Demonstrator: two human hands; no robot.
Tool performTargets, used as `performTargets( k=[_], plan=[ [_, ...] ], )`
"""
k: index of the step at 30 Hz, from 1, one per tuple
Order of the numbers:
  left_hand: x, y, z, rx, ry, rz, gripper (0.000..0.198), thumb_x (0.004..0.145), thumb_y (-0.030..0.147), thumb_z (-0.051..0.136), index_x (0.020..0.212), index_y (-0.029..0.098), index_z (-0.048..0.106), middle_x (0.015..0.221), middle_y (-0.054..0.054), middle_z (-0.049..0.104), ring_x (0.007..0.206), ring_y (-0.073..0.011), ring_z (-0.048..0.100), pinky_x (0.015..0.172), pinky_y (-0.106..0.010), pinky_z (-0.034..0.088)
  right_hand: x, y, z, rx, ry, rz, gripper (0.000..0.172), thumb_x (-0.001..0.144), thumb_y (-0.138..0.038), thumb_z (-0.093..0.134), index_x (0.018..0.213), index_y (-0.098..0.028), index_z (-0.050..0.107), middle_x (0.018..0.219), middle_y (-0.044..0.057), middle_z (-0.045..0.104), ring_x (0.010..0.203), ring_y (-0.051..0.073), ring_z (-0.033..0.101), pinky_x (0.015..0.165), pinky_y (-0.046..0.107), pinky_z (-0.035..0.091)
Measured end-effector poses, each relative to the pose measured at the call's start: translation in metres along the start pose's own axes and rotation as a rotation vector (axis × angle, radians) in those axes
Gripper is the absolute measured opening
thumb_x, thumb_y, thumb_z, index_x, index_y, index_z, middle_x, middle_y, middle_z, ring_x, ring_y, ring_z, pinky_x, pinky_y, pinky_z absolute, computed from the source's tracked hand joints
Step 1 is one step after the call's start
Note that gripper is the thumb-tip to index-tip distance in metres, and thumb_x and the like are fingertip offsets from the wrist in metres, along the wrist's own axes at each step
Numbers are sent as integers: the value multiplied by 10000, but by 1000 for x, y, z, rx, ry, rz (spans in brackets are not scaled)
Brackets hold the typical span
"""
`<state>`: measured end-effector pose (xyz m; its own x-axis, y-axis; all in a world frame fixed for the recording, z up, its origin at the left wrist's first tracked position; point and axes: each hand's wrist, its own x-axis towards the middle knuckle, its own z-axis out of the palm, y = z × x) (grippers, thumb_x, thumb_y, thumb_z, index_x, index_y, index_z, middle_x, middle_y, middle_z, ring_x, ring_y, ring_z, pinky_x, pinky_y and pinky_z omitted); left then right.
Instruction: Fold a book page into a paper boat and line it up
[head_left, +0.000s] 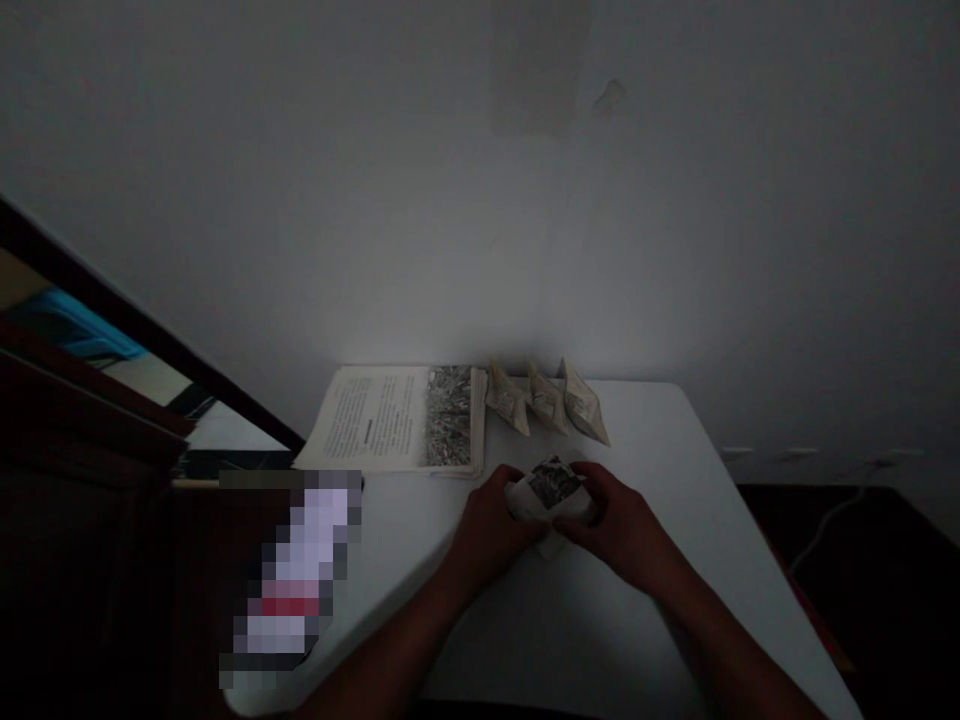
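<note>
Between my hands is a partly folded sheet of printed paper (553,490), with a dark picture on its upper face and a pale point hanging below. My left hand (499,515) grips its left side, thumb in front and fingers behind. On the right side my right hand (611,515) pinches it the same way, the two thumbs close together near the middle. Just beyond stand three folded paper boats (508,397), side by side at the back of the white table (585,640).
Left of the boats lies a stack of printed pages (375,415), text and a picture on top. A pixelated, bright-screened device (300,570) rests along the table's left edge. Behind rises a grey wall (420,200); a pale cable (829,515) hangs at the right.
</note>
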<state>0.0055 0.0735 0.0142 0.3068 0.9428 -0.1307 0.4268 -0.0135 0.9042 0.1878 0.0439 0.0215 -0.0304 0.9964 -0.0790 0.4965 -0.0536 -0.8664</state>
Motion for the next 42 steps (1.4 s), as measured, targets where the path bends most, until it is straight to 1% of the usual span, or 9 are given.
performTargets(
  k=[3, 6, 9, 16, 20, 28, 32, 37, 42],
  plan=[
    [-1, 4, 2, 58, 17, -5, 419, 580, 296, 747, 935, 179, 557, 818, -29, 639, 722, -199, 569, 586, -241, 360, -3, -3, -1, -149, 55, -43, 590, 647, -298, 723, 1185, -227, 492, 1021, 83, 663, 884, 256, 633, 747, 374, 494],
    [-1, 5, 3, 106, 33, -11, 399, 592, 308, 736, 931, 182, 567, 828, -35, 638, 745, -209, 564, 599, -245, 346, -3, -2, 1, -200, 81, -86, 699, 651, -332, 725, 1277, -230, 431, 1191, 115, 588, 1055, 296, 568, 872, 432, 448],
    [-1, 4, 4, 103, 23, -14, 363, 595, 286, 731, 904, 182, 571, 811, -28, 634, 731, -203, 561, 584, -237, 334, -3, 2, 3, -259, 82, -107, 791, 665, -386, 712, 1348, -221, 351, 1285, 136, 510, 1145, 315, 499, 929, 463, 410],
    [0, 3, 7, 172, 8, -73, 336, 588, 202, 707, 891, 194, 563, 772, -2, 619, 702, -180, 559, 564, -226, 327, -5, 15, 9, -396, 66, -257, 933, 651, -405, 718, 1413, -179, 229, 1245, 164, 509, 1127, 333, 475, 930, 483, 399],
    [1, 6, 8, 254, 8, -105, 343, 586, 209, 700, 899, 204, 559, 815, -1, 622, 778, -193, 563, 613, -235, 365, -2, 18, 11, -444, 52, -317, 901, 671, -368, 703, 1409, -185, 220, 1252, 148, 500, 1125, 321, 465, 938, 490, 386],
    [5, 8, 0, 304, -90, -135, 400, 587, 265, 707, 961, 215, 573, 875, -8, 657, 817, -202, 592, 624, -245, 415, 5, 19, 7, -476, -31, -285, 905, 651, -335, 697, 1403, -184, 216, 1296, 139, 450, 1190, 316, 402, 993, 481, 332],
    [14, 10, -15, 322, -206, -64, 284, 643, 259, 654, 921, 205, 633, 892, -15, 675, 802, -191, 609, 647, -254, 424, 5, 19, 7, -471, -47, -244, 965, 615, -309, 709, 1417, -207, 181, 1332, 119, 416, 1230, 314, 361, 1017, 480, 303],
    [28, 12, -28, 339, -259, -62, 249, 660, 272, 634, 888, 176, 666, 845, -33, 683, 763, -188, 611, 638, -258, 429, 8, 21, 5, -510, -81, -225, 973, 602, -328, 723, 1417, -214, 205, 1359, 103, 386, 1237, 297, 340, 1016, 439, 310],
    [31, 8, -26, 331, -249, -100, 261, 645, 295, 647, 876, 173, 668, 793, -24, 676, 712, -178, 600, 602, -253, 415, 8, 21, 2, -561, -102, -205, 994, 586, -362, 737, 1418, -198, 219, 1384, 100, 360, 1253, 289, 308, 1032, 419, 289]
  ],
)
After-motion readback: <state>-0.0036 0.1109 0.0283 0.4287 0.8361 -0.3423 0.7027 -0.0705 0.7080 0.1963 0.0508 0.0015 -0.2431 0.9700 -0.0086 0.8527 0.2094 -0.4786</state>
